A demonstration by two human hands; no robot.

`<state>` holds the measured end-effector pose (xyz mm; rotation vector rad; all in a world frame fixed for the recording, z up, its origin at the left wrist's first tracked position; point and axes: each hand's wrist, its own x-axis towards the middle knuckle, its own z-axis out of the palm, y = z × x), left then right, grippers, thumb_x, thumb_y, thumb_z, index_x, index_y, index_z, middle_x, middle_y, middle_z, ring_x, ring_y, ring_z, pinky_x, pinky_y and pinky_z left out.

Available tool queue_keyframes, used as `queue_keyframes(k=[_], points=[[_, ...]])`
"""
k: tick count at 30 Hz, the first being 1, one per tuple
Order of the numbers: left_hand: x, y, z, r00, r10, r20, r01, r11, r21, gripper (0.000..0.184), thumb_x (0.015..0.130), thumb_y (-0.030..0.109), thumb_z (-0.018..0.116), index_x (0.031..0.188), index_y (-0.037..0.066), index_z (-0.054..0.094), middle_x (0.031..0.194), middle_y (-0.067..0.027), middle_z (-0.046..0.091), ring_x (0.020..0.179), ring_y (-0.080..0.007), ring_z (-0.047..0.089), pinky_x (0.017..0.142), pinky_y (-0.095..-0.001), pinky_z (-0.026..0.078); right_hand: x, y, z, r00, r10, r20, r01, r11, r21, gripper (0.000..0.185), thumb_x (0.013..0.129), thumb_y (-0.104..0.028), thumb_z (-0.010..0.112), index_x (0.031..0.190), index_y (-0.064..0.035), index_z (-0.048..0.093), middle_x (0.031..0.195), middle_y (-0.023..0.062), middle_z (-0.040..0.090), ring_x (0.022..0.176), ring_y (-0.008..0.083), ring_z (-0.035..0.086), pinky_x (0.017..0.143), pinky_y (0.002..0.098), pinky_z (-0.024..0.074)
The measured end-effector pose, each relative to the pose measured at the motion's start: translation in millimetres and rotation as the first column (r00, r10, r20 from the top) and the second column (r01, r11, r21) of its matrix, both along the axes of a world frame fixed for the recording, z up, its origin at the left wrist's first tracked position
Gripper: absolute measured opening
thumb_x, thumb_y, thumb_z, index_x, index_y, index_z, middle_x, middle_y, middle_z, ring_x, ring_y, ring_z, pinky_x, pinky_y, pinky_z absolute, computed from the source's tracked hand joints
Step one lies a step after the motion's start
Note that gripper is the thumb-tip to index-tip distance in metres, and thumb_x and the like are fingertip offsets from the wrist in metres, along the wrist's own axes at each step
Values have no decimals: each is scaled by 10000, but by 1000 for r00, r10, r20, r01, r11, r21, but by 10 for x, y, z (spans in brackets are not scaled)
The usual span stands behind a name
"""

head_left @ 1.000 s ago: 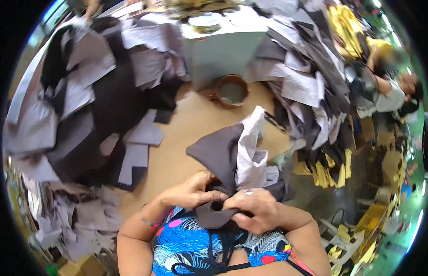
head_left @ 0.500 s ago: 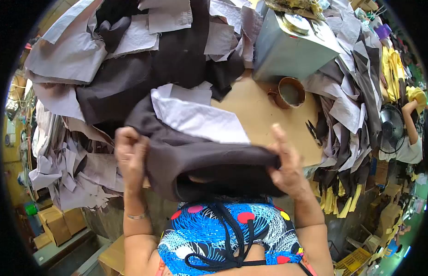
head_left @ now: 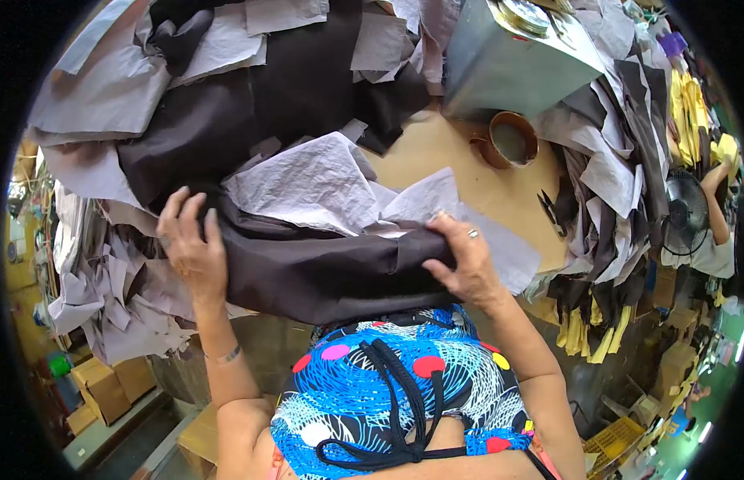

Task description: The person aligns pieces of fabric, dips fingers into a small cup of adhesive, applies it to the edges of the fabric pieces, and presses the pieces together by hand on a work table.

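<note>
A dark brown fabric piece [head_left: 332, 276] lies folded across the table's near edge, in front of my body. Its pale greyish-lilac side or lining [head_left: 308, 184] shows crumpled just behind the fold, and a pale flap spreads to the right. My left hand [head_left: 194, 248] rests at the left end of the dark fold, fingers spread and stretched out over the cloth. At the right end, my right hand [head_left: 470, 262] has its fingers bent over the fabric, with the thumb lying along its near side. A ring shows on that hand.
Dark and pale cloth pieces [head_left: 204, 112] are heaped at the back left. A metal tin [head_left: 508, 64], a brown mug [head_left: 506, 142] and black snips [head_left: 550, 212] are on the tan tabletop [head_left: 436, 152]. More cloth [head_left: 608, 180] hangs at right, near a black fan [head_left: 685, 212] and another person's arm [head_left: 717, 204].
The dark fabric went from a raised, open loop to a flatter fold. My left hand moved left and spread its fingers; my right moved slightly left. More of the pale side now shows.
</note>
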<state>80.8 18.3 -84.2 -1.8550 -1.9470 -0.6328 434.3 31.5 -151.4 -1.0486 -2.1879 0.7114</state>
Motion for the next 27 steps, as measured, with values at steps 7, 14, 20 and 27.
queue_keyframes(k=[7, 14, 20, 27], points=[[898, 385, -27, 824, -551, 130, 562, 769, -303, 402, 737, 75, 624, 1130, 121, 553, 1273, -75, 478, 1235, -300, 384, 998, -433, 317, 128, 118, -180, 947, -315, -61, 293, 925, -241, 744, 792, -114, 641, 1406, -77, 223, 1173, 200, 541, 1039, 335, 546, 903, 392, 416], [683, 1021, -461, 974, -174, 148, 229, 756, -613, 503, 813, 371, 573, 1234, 110, 486, 1401, -93, 338, 1316, -325, 255, 1055, -452, 245, -75, 128, -254, 877, -453, -164, 280, 756, -592, 787, 770, -52, 637, 1422, -149, 206, 1057, 159, 552, 902, 236, 548, 856, 329, 425], [309, 1293, -919, 971, -234, 50, 229, 843, -487, 555, 814, 409, 557, 1271, 106, 470, 1447, -89, 272, 1348, -317, 187, 1072, -430, 232, -280, 210, -333, 890, -378, -257, 235, 861, -451, 789, 750, -27, 620, 1415, -118, 205, 1304, 218, 428, 1100, 330, 525, 939, 362, 403], [303, 1302, -784, 958, -170, 230, 274, 775, -570, 596, 788, 465, 564, 1270, 128, 470, 1416, -83, 338, 1346, -282, 220, 1063, -501, 192, -282, 237, -310, 877, -360, -318, 195, 872, -450, 756, 746, 35, 565, 1405, -91, 217, 1407, 197, 314, 1196, 368, 444, 1005, 392, 357]])
